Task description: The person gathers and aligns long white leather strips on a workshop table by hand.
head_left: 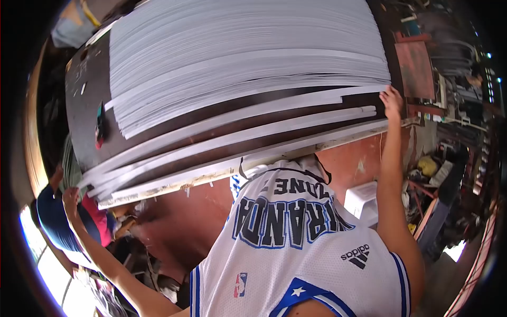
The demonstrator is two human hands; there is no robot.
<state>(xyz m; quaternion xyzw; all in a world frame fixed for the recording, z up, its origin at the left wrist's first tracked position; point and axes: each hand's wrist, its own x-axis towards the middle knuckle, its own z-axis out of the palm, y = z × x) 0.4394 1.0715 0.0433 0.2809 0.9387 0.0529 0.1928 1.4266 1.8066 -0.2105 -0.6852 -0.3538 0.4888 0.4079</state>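
Note:
Several long white strips lie along the near side of a dark table, fanned slightly apart. My right hand is at the far right, its fingers closed on the right end of the rearmost loose white strip. At the lower left, my left hand has its fingers bent together at the left end of the loose strips; exactly how it grips there is small and hard to make out. Behind them, a wide stack of white strips covers much of the tabletop.
A green-handled tool lies on the table's left part. A pale, worn ledge runs along the near edge. Someone in dark blue clothing is at the left. A white plastic stool stands on the reddish floor. Clutter fills the right side.

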